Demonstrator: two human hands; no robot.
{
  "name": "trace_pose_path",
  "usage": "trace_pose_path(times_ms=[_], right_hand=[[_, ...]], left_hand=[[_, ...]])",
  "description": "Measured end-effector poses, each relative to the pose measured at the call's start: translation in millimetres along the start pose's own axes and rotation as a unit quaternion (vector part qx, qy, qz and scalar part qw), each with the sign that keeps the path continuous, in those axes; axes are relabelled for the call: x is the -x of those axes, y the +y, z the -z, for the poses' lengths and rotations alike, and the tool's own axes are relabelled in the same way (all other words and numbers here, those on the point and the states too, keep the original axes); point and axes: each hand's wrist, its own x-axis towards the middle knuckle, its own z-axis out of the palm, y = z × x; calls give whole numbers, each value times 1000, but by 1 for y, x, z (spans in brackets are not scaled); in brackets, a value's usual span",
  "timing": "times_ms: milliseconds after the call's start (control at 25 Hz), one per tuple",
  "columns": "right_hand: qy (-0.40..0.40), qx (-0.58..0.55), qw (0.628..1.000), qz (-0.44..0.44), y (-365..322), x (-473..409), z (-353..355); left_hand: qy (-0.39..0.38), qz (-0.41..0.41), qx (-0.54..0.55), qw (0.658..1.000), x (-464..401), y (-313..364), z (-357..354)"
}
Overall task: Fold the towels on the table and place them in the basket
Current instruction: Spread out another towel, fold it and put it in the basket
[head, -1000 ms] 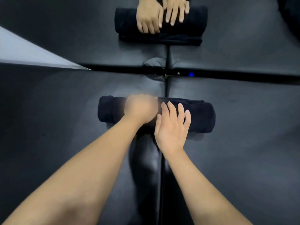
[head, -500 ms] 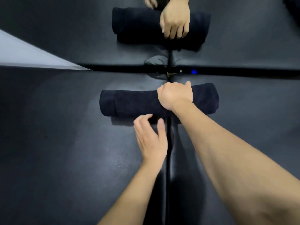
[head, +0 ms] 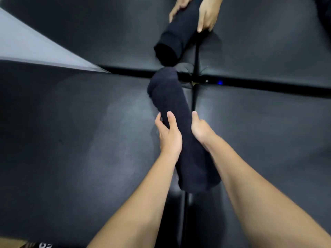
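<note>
Head view: rolled dark towel (head: 180,133) at centre, long axis running away from viewer, far end near mirror seam (head: 268,86). Left hand (head: 169,138) grips roll from left, thumb over top, fingers curled round side. Right hand (head: 201,131) grips roll from right, thumb visible, fingers hidden behind cloth. Towel over black table (head: 71,140); touching or lifted, cannot tell. Mirror reflection (head: 177,38) above repeats hands and roll.
</note>
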Motion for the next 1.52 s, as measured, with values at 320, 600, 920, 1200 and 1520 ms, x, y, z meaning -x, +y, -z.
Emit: trace_pose_path(times_ms=[320, 600, 920, 1200, 1520], right_hand=[[-24, -265, 962, 65, 8, 44, -22], [-89, -381, 899, 197, -11, 119, -15], [-266, -292, 879, 268, -17, 193, -57], [-246, -72, 917, 305, 0, 242, -138], [-232, 56, 914, 328, 26, 295, -307]], left_hand=[[-238, 84, 54, 966, 16, 52, 56], [-156, -21, 49, 986, 75, 91, 79], [-50, -44, 135, 989, 145, 56, 169], [57, -21, 264, 963, 196, -29, 242], [342, -27, 310, 887, 229, -150, 359]])
